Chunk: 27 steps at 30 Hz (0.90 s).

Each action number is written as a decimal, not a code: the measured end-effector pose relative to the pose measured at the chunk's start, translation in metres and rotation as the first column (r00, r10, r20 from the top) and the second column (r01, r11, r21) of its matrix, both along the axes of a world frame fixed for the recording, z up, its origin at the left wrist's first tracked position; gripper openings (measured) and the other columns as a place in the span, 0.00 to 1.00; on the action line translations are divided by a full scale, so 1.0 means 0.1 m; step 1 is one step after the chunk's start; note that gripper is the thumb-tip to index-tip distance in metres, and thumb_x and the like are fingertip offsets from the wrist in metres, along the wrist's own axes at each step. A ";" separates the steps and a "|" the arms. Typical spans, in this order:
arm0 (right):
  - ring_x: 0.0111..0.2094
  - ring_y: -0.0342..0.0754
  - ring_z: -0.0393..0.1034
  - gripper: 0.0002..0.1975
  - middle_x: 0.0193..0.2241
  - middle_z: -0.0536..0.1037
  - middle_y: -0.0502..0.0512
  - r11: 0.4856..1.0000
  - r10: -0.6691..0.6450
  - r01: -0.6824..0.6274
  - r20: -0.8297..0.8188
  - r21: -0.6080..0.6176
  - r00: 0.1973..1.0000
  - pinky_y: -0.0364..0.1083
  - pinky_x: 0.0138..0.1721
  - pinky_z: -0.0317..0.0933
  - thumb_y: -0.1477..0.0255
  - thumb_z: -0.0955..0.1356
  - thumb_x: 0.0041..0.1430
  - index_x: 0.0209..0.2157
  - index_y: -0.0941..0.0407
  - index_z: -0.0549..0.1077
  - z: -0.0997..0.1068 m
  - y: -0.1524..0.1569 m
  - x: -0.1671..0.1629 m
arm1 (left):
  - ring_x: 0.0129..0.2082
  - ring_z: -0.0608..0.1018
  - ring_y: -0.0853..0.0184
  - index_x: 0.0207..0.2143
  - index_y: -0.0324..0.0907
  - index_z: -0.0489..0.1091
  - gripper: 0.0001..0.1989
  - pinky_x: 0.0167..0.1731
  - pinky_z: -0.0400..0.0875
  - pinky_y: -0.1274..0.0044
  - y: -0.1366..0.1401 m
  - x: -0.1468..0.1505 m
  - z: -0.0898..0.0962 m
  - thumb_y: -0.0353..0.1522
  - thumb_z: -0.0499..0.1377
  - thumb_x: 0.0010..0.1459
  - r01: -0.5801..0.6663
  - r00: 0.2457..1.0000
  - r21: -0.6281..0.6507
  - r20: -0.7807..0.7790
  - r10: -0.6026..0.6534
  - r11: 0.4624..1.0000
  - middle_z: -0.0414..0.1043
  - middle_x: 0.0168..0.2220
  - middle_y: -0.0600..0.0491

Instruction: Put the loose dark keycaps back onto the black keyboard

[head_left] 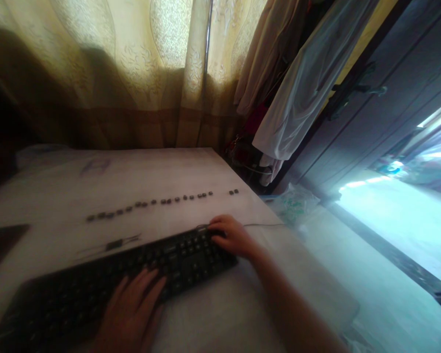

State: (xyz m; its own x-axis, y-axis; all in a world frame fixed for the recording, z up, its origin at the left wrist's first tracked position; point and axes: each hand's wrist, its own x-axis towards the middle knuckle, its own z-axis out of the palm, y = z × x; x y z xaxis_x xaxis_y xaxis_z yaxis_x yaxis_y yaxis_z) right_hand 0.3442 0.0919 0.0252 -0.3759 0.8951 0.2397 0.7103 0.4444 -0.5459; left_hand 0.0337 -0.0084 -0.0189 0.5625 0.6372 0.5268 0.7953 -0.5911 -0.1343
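A black keyboard (193, 264) lies at a slant on the white tabletop. My left hand (132, 309) rests over its near middle part, fingers stretched out and a little apart. At the far right end of the keyboard is my right hand (231, 236), its thumb and bent fingers close together over the top keys; blur hides whatever is between the fingertips. Beyond the keyboard runs a loose row of small dark pieces that look like keycaps (154, 202), with two more (234, 191) apart on the right. A thin tool with a dark middle and wire-like ends (114, 244) lies behind the keyboard.
A cable (264, 225) crosses the tabletop (161, 171) to its right edge. The corner of a dark flat object (3, 240) shows on the left. Patterned curtains (132, 73) hang behind. Hanging clothes (297, 93), a door (353, 103) and a plastic bag (294, 201) are on the right.
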 end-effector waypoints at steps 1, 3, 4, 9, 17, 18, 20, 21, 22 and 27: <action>0.48 0.51 0.69 0.13 0.45 0.76 0.57 1.000 0.002 -0.002 -0.005 0.002 1.000 0.52 0.53 0.61 0.77 0.71 0.53 0.42 0.55 0.79 0.00 0.00 0.00 | 0.54 0.73 0.59 0.55 0.44 0.67 0.21 0.62 0.55 0.63 0.00 0.00 0.00 0.36 0.54 0.59 -0.002 1.000 -0.003 -0.001 0.002 1.000 0.72 0.54 0.47; 0.48 0.50 0.69 0.12 0.45 0.77 0.56 1.000 0.005 -0.005 -0.015 -0.001 1.000 0.52 0.52 0.62 0.77 0.71 0.54 0.41 0.53 0.79 0.00 -0.01 -0.01 | 0.54 0.73 0.59 0.55 0.44 0.67 0.21 0.61 0.56 0.64 0.00 0.00 0.00 0.37 0.54 0.59 0.007 1.000 0.010 0.004 -0.007 1.000 0.73 0.53 0.47; 0.48 0.50 0.69 0.11 0.45 0.77 0.56 1.000 0.006 -0.006 -0.015 -0.008 1.000 0.52 0.52 0.62 0.77 0.71 0.54 0.40 0.53 0.80 0.00 -0.01 -0.01 | 0.53 0.74 0.60 0.54 0.44 0.68 0.21 0.61 0.56 0.64 0.01 0.01 0.00 0.37 0.54 0.59 0.013 1.000 0.022 0.010 -0.013 1.000 0.73 0.52 0.47; 0.47 0.50 0.71 0.11 0.44 0.78 0.57 1.000 -0.006 0.004 -0.068 -0.024 0.998 0.52 0.51 0.63 0.78 0.70 0.54 0.39 0.54 0.79 -0.01 -0.01 0.04 | 0.54 0.73 0.60 0.55 0.43 0.68 0.21 0.63 0.53 0.64 0.01 0.00 -0.02 0.36 0.55 0.58 0.017 1.000 0.013 0.026 -0.017 1.000 0.73 0.53 0.47; 0.41 0.48 0.72 0.08 0.38 0.79 0.54 0.994 -0.104 0.108 -0.082 0.036 0.991 0.50 0.46 0.64 0.81 0.71 0.51 0.30 0.54 0.79 -0.11 0.03 0.07 | 0.56 0.72 0.60 0.56 0.45 0.66 0.22 0.62 0.55 0.63 -0.02 -0.01 -0.01 0.36 0.54 0.60 0.008 0.999 -0.024 0.035 -0.007 1.000 0.72 0.54 0.48; 0.41 0.49 0.72 0.07 0.37 0.79 0.54 0.992 -0.114 0.118 -0.085 0.044 0.990 0.49 0.46 0.64 0.80 0.72 0.51 0.29 0.54 0.79 -0.11 0.02 0.06 | 0.55 0.72 0.60 0.56 0.44 0.67 0.21 0.62 0.55 0.63 -0.01 -0.01 -0.01 0.36 0.54 0.60 0.008 0.999 -0.015 0.035 -0.008 1.000 0.72 0.54 0.48; 0.41 0.49 0.71 0.06 0.37 0.79 0.54 0.990 -0.122 0.128 -0.084 0.060 0.989 0.50 0.46 0.64 0.79 0.72 0.51 0.30 0.53 0.80 -0.12 0.02 0.02 | 0.55 0.73 0.60 0.55 0.45 0.67 0.21 0.62 0.56 0.63 -0.01 0.00 0.01 0.36 0.54 0.60 0.008 1.000 -0.009 0.028 -0.008 1.000 0.73 0.53 0.48; 0.41 0.49 0.71 0.06 0.37 0.79 0.54 0.990 -0.119 0.125 -0.079 0.069 0.990 0.50 0.46 0.64 0.78 0.73 0.51 0.30 0.53 0.80 -0.12 0.02 0.01 | 0.54 0.73 0.59 0.55 0.45 0.67 0.21 0.61 0.57 0.63 -0.01 0.00 0.01 0.36 0.54 0.60 0.008 1.000 -0.007 0.026 -0.008 1.000 0.73 0.53 0.48; 0.42 0.50 0.71 0.06 0.37 0.79 0.54 0.990 -0.113 0.118 -0.073 0.077 0.991 0.50 0.46 0.64 0.78 0.72 0.51 0.30 0.53 0.80 -0.11 0.01 0.00 | 0.54 0.73 0.59 0.55 0.45 0.67 0.21 0.61 0.57 0.63 0.00 0.00 0.02 0.36 0.54 0.60 0.010 1.000 -0.002 0.025 -0.010 1.000 0.73 0.53 0.48; 0.43 0.50 0.71 0.09 0.39 0.78 0.55 0.996 -0.060 0.063 -0.041 0.064 0.997 0.51 0.48 0.64 0.77 0.71 0.53 0.37 0.52 0.80 -0.07 -0.01 -0.01 | 0.54 0.73 0.59 0.55 0.44 0.67 0.21 0.61 0.56 0.63 0.00 0.00 0.01 0.35 0.54 0.59 0.020 0.999 -0.008 0.051 -0.020 1.000 0.73 0.53 0.48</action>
